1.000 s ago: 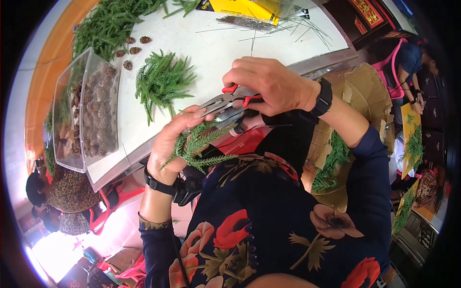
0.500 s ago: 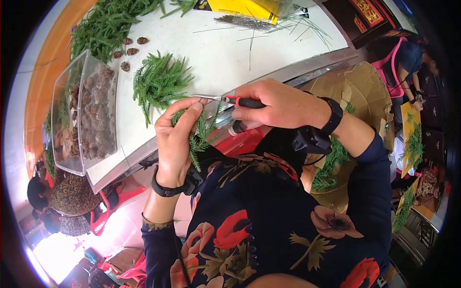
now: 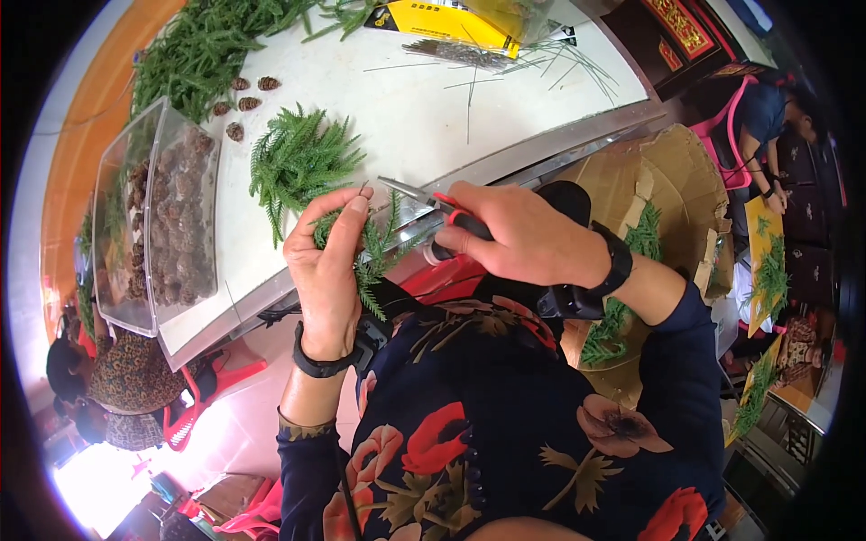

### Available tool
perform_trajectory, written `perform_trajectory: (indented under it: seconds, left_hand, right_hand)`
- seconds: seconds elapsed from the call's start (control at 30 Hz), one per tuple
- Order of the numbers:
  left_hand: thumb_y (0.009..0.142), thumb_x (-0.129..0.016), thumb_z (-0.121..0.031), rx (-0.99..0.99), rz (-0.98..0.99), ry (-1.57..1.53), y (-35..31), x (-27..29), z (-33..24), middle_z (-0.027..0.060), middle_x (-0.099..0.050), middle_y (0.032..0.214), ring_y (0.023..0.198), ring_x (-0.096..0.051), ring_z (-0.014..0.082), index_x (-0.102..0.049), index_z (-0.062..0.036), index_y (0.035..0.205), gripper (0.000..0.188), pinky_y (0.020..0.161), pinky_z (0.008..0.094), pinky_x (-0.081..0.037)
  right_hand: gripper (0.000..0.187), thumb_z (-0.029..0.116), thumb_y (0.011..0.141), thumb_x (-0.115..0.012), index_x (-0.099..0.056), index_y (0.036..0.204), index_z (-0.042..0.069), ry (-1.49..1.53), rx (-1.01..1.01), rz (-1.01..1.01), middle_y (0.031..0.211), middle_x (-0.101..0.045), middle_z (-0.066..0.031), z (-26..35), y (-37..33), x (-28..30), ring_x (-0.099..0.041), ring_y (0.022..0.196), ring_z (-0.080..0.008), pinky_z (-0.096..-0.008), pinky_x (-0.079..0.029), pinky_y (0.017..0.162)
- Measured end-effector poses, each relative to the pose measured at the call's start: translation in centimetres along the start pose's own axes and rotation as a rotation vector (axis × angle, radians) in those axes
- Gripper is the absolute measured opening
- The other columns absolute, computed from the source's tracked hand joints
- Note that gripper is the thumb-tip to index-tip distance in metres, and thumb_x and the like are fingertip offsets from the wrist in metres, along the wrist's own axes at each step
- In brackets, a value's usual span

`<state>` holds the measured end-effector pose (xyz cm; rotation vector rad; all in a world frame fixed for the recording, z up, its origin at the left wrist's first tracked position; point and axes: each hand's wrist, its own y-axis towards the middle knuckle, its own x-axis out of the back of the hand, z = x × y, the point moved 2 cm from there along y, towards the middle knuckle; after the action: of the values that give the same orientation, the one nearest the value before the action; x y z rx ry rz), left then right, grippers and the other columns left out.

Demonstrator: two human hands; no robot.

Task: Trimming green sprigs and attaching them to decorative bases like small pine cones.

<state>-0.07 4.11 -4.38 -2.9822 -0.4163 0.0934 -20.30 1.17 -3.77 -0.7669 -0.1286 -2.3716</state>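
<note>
My left hand (image 3: 320,261) is closed on a green artificial pine sprig (image 3: 372,261), which hangs from between its thumb and fingers. A thin dark tip, like a wire end, pokes up at the fingertips. My right hand (image 3: 537,233) grips pliers (image 3: 413,192) with red and black handles. Their pointed metal jaws lie just right of my left fingertips, apart from them. Beyond my left hand, a pile of similar sprigs (image 3: 298,162) lies on the white table (image 3: 406,117).
Left stands a clear plastic box (image 3: 158,307) of pine cones, with several loose pine cones (image 3: 249,104) beyond it. Farther back are heaped greenery (image 3: 194,54), a yellow package (image 3: 451,25) and thin wires (image 3: 577,63). A cardboard box (image 3: 672,171) sits right; another person (image 3: 762,122) works beyond.
The plier jaws have come away from my left fingertips, and my right hand has shifted slightly right and down. My left hand still holds the sprig.
</note>
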Motion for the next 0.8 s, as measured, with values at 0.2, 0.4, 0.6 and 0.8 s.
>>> perform_trajectory:
  seconds: [0.2, 0.4, 0.6, 0.8]
  left_hand:
    - [0.087, -0.066, -0.005, -0.080, -0.015, 0.076, 0.2, 0.3, 0.4, -0.0024, -0.064, 0.081, 0.066, -0.048, 0.0016, -0.069, -0.0015, 0.098, 0.012, 0.060, 0.0163, -0.037]
    - [0.087, -0.064, -0.003, -0.310, -0.046, 0.294, 0.2, -0.2, -0.3, -0.0010, -0.065, 0.083, 0.070, -0.051, 0.0036, -0.068, 0.0000, 0.098, 0.013, 0.065, 0.0189, -0.042]
    - [0.087, -0.062, -0.003, -0.372, -0.001, 0.403, 0.1, -0.2, -0.4, -0.0008, -0.065, 0.084, 0.071, -0.051, 0.0033, -0.066, 0.0008, 0.103, 0.016, 0.066, 0.0186, -0.042]
    - [0.089, -0.060, -0.001, -0.026, 0.185, 0.069, 0.5, 0.2, 0.5, 0.0030, -0.064, 0.100, 0.079, -0.055, 0.0042, -0.062, 0.0010, 0.112, 0.023, 0.071, 0.0172, -0.044]
  right_hand:
    - [0.028, 0.021, 0.087, -0.064, -0.055, 0.106, 0.001, -0.156, 0.080, -0.051, 0.081, -0.061, -0.0204, 1.0, 0.3, -0.3, -0.059, 0.078, -0.0412, -0.0436, -0.047, 0.066]
    - [0.029, 0.021, 0.088, -0.063, -0.055, 0.107, 0.000, -0.165, 0.063, 0.010, 0.081, -0.062, -0.0206, 1.5, 0.9, 0.1, -0.060, 0.077, -0.0405, -0.0435, -0.047, 0.066]
    - [0.029, 0.021, 0.088, -0.062, -0.056, 0.105, -0.002, -0.193, -0.041, 0.065, 0.077, -0.062, -0.0213, 2.0, 1.7, 1.0, -0.061, 0.073, -0.0415, -0.0440, -0.048, 0.063]
    - [0.028, 0.022, 0.088, -0.063, -0.056, 0.100, -0.003, -0.201, 0.048, 0.016, 0.075, -0.062, -0.0217, 1.3, 1.1, 0.3, -0.060, 0.073, -0.0420, -0.0446, -0.047, 0.062]
